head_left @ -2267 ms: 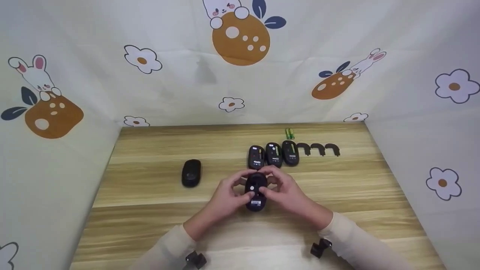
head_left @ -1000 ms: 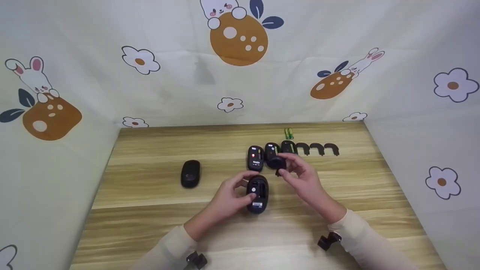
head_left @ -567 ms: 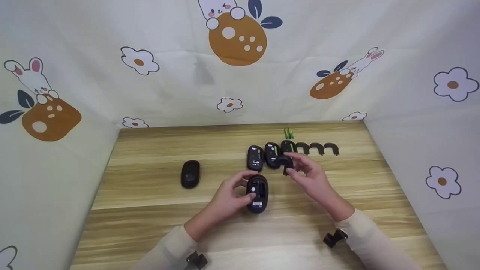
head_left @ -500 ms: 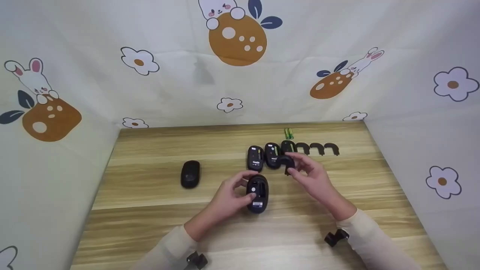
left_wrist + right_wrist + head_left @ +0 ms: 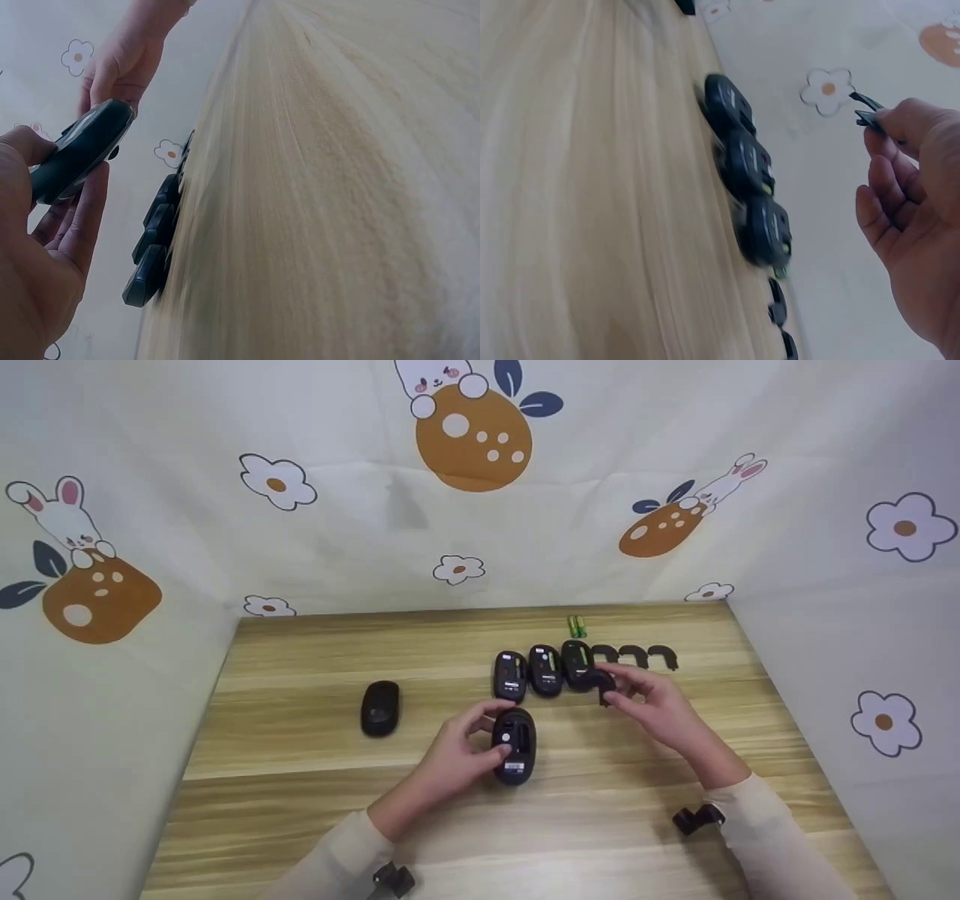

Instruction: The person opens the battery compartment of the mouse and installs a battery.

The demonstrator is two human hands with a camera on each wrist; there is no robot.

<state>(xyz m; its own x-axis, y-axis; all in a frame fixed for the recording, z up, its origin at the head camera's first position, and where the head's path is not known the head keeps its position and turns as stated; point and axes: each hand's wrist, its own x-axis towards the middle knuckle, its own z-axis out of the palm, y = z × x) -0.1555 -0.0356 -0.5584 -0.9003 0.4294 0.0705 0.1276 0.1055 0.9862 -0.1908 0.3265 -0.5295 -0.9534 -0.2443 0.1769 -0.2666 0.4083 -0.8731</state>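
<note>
My left hand (image 5: pixel 466 742) grips a black computer mouse (image 5: pixel 514 769), underside up, its battery slot uncovered. In the left wrist view the same mouse (image 5: pixel 86 154) is held above the table between thumb and fingers. Off to the right, my right hand (image 5: pixel 660 709) pinches a curved black battery cover (image 5: pixel 600 681) between thumb and fingertips. The right wrist view shows this cover (image 5: pixel 868 116) edge-on, raised over the table. Just behind it stand three mice in a row, undersides up: a left one (image 5: pixel 511 679), a middle one (image 5: pixel 545 671) and a right one (image 5: pixel 577 664).
Three battery covers (image 5: pixel 633 655) lie in a row at the back right. Two green batteries (image 5: pixel 577 627) rest side by side near the table's back edge. Another black mouse (image 5: pixel 380 709) sits top up on the left. Patterned cloth (image 5: pixel 352 540) surrounds the wooden table (image 5: pixel 300 795).
My right hand has lifted the battery cover off the held mouse and carried it rightward, toward the row of covers. The left hand keeps the mouse in nearly the same place.
</note>
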